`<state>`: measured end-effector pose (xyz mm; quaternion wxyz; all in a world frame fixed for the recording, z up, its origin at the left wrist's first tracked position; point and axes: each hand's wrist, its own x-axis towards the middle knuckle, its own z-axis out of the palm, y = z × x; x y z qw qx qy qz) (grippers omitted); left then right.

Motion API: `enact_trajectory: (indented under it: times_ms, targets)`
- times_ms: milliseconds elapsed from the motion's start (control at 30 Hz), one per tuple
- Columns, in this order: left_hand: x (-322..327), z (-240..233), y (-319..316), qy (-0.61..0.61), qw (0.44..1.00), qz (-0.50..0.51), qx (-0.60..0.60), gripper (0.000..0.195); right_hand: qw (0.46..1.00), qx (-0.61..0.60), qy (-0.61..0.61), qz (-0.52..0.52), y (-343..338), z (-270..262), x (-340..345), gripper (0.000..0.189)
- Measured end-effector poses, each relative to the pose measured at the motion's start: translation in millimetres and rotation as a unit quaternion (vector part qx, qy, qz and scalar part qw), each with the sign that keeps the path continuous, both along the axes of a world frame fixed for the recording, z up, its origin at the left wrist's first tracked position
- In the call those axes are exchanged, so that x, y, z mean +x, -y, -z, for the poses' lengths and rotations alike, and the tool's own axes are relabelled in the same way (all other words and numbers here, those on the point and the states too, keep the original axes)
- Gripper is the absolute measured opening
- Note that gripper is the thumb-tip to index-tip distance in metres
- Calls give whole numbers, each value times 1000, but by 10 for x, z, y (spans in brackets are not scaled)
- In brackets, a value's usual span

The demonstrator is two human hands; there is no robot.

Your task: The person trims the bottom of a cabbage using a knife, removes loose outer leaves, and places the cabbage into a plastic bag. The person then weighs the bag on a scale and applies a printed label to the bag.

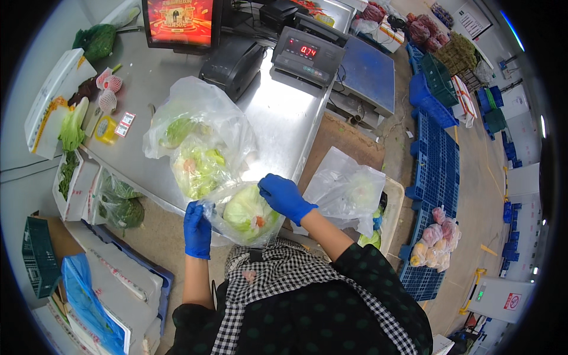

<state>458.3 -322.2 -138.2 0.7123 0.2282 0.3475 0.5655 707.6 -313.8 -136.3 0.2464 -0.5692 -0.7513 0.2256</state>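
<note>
A head of iceberg lettuce (242,212) sits in a clear plastic bag (222,222) at the near edge of the steel table (284,133). My left hand (198,230), in a blue glove, grips the bag's left side with closed fingers. On the other side, my right hand (284,195), also gloved in blue, pinches the bag's upper right part beside the lettuce. Just beyond lie another bagged lettuce (202,168) and a large translucent bag (208,106) with a green vegetable inside.
A black printer (233,64) and a scale display (306,55) stand at the back. Yellow tape (106,129), printed labels (125,124) and net-wrapped produce (108,100) lie left. A plastic bag with pale contents (341,191) rests right, by a white crate (395,208). Foam boxes (120,275) stand lower left.
</note>
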Motion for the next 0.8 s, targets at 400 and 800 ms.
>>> enact_trajectory:
  times_ms: [400,800]
  targets:
    - [189,-140,-72,-260,964,62,1,12,946,16,52,318,615,109,1441,8]
    - [454,-207,-165,-593,790,122,93,76,958,-219,-72,169,-99,644,639,33]
